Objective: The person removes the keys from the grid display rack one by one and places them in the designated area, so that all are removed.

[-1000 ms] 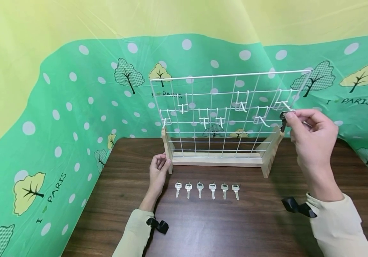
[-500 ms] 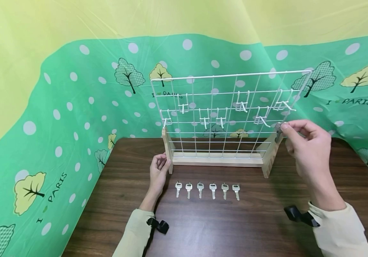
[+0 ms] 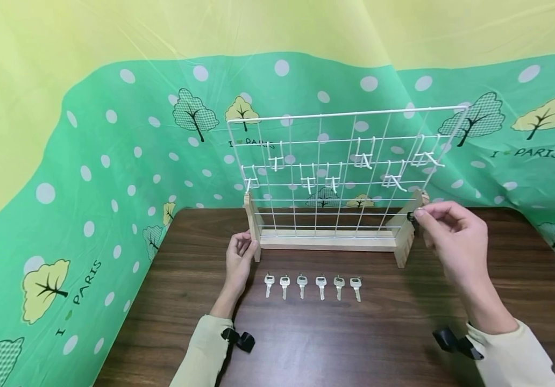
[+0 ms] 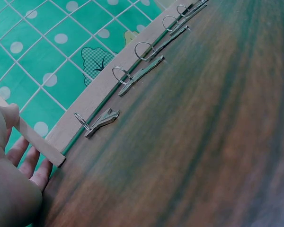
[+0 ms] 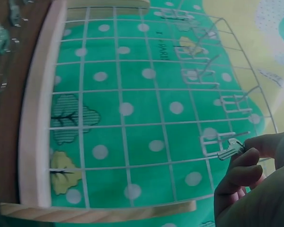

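My right hand [image 3: 456, 239] pinches a small metal key [image 5: 231, 149] between thumb and fingertips, beside the right wooden leg [image 3: 405, 236] of a white wire grid rack [image 3: 347, 113]. In the head view the fingers mostly hide this key. Several white hooks [image 3: 364, 161] hang on the grid, with nothing on them. My left hand [image 3: 240, 258] grips the rack's left wooden leg [image 3: 252, 226], thumb in front and fingers behind. On the table before the rack lies a row of several silver keys [image 3: 301, 285], each with a wire ring [image 4: 144, 49].
The rack's wooden crossbar [image 3: 326, 244] runs low between its legs. Under everything is a dark wood-grain table [image 3: 306, 349]. A green and yellow printed cloth [image 3: 137, 129] rises behind and to the left of it.
My right hand has moved down and a little left with the key, from near the right-hand hooks to beside the right leg. My left hand and the row of keys have not moved.
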`<control>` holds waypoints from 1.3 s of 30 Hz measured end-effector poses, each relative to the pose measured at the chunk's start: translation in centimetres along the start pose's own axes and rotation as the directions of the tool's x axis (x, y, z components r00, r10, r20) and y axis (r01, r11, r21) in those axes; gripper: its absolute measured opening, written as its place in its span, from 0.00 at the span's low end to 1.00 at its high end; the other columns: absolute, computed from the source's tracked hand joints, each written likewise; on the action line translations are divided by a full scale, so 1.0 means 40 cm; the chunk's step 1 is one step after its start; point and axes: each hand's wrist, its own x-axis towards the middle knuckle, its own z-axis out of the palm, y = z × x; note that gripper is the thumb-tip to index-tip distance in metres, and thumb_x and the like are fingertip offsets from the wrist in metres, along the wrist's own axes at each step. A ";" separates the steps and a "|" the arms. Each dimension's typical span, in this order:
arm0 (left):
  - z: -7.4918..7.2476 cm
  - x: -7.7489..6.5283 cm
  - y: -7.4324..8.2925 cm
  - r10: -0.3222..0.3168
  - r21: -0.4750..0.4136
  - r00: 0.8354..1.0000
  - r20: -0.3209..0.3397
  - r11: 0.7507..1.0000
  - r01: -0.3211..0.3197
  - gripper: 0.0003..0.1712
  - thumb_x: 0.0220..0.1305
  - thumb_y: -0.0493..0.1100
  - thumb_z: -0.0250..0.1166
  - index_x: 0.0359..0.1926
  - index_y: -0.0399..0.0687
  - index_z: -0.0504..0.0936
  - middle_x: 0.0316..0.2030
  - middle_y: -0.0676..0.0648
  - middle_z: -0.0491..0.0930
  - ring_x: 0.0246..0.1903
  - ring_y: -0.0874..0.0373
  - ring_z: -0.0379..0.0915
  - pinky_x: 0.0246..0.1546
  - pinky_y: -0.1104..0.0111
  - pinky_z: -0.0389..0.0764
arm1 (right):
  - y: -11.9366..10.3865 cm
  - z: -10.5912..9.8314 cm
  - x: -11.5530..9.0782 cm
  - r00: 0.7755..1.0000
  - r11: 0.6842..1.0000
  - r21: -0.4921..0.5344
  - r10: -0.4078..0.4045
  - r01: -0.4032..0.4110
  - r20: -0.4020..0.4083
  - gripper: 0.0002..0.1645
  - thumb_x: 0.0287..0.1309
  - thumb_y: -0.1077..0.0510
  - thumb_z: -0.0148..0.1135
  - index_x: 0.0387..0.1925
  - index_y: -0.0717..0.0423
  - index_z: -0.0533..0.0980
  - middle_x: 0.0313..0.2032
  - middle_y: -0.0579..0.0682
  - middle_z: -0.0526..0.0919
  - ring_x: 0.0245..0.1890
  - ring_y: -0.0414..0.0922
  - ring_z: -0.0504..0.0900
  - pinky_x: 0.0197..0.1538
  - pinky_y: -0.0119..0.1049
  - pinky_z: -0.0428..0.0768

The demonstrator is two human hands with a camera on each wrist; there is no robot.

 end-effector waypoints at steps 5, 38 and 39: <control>0.000 0.001 -0.003 -0.003 0.002 1.000 -0.001 1.000 0.003 0.15 0.75 0.25 0.66 0.55 0.21 0.72 0.64 0.30 0.81 0.61 0.60 0.79 0.78 0.53 0.71 | 0.035 -0.014 -0.019 0.999 0.983 -0.181 0.009 -0.002 0.038 0.05 0.70 0.68 0.72 0.38 0.57 0.87 0.20 0.40 0.82 0.15 0.37 0.73 0.17 0.30 0.68; -0.003 0.000 -0.005 -0.004 0.005 1.000 0.006 1.000 0.004 0.15 0.75 0.26 0.66 0.56 0.20 0.72 0.63 0.30 0.81 0.62 0.56 0.78 0.80 0.48 0.69 | 0.236 -0.022 -0.119 0.947 0.920 -0.375 0.214 -0.112 0.241 0.12 0.74 0.62 0.72 0.45 0.71 0.84 0.26 0.42 0.86 0.19 0.37 0.74 0.22 0.32 0.75; -0.003 0.000 -0.005 -0.005 0.002 1.000 0.008 1.000 0.005 0.15 0.75 0.26 0.66 0.56 0.20 0.72 0.63 0.29 0.81 0.62 0.56 0.78 0.80 0.49 0.68 | 0.241 -0.022 -0.119 0.943 0.918 -0.378 0.227 -0.123 0.244 0.12 0.74 0.62 0.72 0.45 0.71 0.84 0.26 0.42 0.86 0.19 0.37 0.74 0.22 0.32 0.75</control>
